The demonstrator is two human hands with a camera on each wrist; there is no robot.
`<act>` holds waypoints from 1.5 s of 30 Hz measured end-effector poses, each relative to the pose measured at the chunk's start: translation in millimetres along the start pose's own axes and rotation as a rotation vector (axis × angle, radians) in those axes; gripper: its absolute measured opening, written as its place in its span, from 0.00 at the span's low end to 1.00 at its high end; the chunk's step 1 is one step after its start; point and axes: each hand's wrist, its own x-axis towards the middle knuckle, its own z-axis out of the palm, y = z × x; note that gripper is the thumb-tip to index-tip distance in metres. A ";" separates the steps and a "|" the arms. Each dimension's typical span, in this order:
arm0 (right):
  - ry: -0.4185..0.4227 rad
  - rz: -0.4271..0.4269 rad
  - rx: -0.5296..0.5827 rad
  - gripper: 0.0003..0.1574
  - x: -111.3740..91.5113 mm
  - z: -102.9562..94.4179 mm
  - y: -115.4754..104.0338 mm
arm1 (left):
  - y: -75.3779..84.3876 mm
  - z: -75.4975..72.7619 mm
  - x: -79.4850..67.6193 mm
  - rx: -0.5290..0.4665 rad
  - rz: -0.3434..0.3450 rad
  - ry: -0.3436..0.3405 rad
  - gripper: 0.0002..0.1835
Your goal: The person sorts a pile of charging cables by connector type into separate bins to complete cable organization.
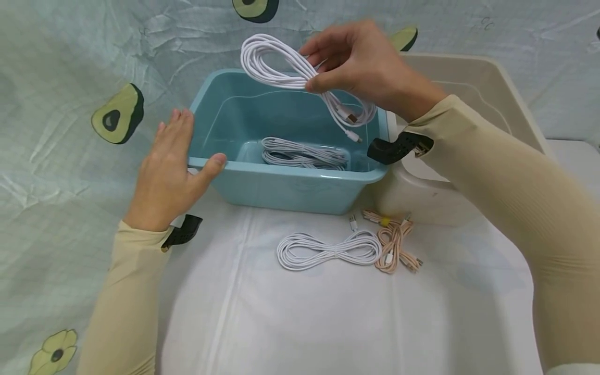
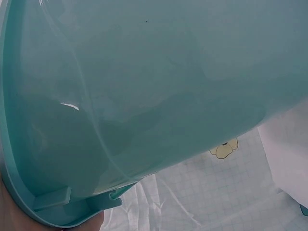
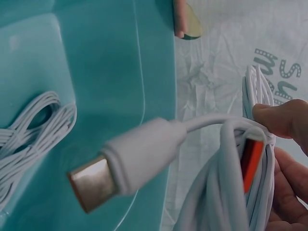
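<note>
My right hand (image 1: 361, 65) pinches a coiled white USB cable (image 1: 276, 62) by its bundled middle, above the blue plastic bin (image 1: 290, 185). Its metal connector (image 3: 94, 185) dangles close up in the right wrist view. Inside the bin lies a bundle of grey-white cables (image 1: 302, 154), also seen as coiled cables (image 3: 36, 130) in the right wrist view. My left hand (image 1: 169, 174) rests on the bin's left rim, fingers straight and thumb along the front edge. The bin's underside and wall (image 2: 159, 86) fill the left wrist view.
A beige bin (image 1: 492, 70) stands to the right of the blue one. On the white cloth in front lie another coiled white cable (image 1: 328, 251) and tan cables (image 1: 394, 242), one with a yellow tie. An avocado-print sheet (image 1: 61, 172) covers the back and left.
</note>
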 end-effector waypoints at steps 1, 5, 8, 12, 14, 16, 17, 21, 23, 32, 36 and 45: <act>-0.002 0.005 -0.008 0.29 0.8 0.7 0.6 | -0.4 0.2 -0.2 -0.004 0.002 0.003 0.55; -0.016 0.007 -0.003 0.29 4.0 3.4 2.9 | -1.8 1.4 -0.3 -0.016 0.018 0.027 0.57; -0.034 -0.003 0.016 0.28 6.4 6.2 5.1 | -2.2 2.3 -0.6 -0.016 0.025 0.037 0.58; -0.061 0.001 0.007 0.28 8.4 9.5 8.5 | -2.1 1.9 -0.4 -0.016 0.018 0.029 0.58; -0.069 0.012 -0.006 0.28 8.9 10.4 9.8 | -1.9 1.6 0.1 -0.016 0.013 0.024 0.58; -0.075 0.019 -0.021 0.29 9.2 10.3 10.9 | -1.4 1.4 0.6 -0.014 0.012 0.021 0.59; -0.076 0.020 -0.024 0.29 9.3 10.0 11.3 | -1.0 1.5 0.8 -0.011 0.013 0.021 0.59; -0.082 0.012 -0.017 0.28 9.5 9.6 13.1 | 0.1 1.9 1.1 -0.009 0.017 0.028 0.60; -0.089 0.013 -0.012 0.28 9.7 10.3 14.1 | 0.5 2.2 0.9 -0.008 0.018 0.033 0.59; -0.096 0.093 -0.077 0.29 10.1 15.0 19.4 | 1.4 4.8 -1.6 -0.004 0.024 0.029 0.59; -0.091 0.104 -0.079 0.26 8.0 14.0 19.7 | 1.1 7.3 -0.4 -0.007 0.028 0.021 0.59; -0.056 0.115 -0.071 0.23 2.1 10.0 15.1 | -2.8 9.1 2.9 -0.009 0.030 0.010 0.57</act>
